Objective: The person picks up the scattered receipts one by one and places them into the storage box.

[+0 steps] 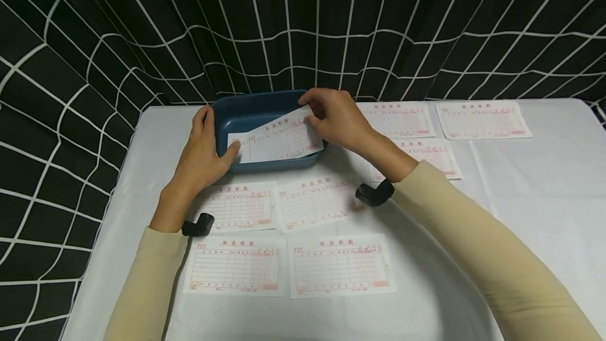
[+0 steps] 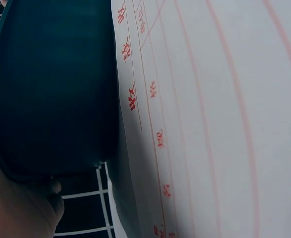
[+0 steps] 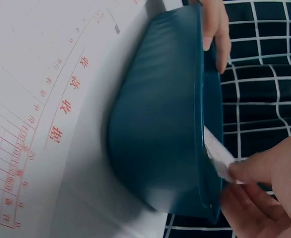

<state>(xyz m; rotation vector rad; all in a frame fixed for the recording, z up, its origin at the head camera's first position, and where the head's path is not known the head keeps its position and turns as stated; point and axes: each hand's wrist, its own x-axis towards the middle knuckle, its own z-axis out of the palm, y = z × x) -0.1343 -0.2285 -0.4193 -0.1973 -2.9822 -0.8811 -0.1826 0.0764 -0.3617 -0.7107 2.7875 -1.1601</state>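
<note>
A dark blue plastic basin [image 1: 255,107] stands at the back of the table. My left hand [image 1: 201,149] grips its left end, fingers outside the wall and thumb over the rim, touching white paper. My right hand [image 1: 338,117] pinches the raised right end of a receipt slip [image 1: 284,138] printed in red, between thumb and fingers. This slip lies slanted in the basin's mouth, along its near side; whether another lies under it I cannot tell. The right wrist view shows the pinched paper [image 3: 218,153] just above the rim, with the left hand's fingers [image 3: 222,42] at the far end.
Several similar receipt slips lie flat on the white tablecloth [image 1: 521,214]: two in front [image 1: 236,266], two behind these near the basin [image 1: 317,204], and three at the back right [image 1: 483,120]. A black curtain with white grid lines [image 1: 303,20] hangs behind the table.
</note>
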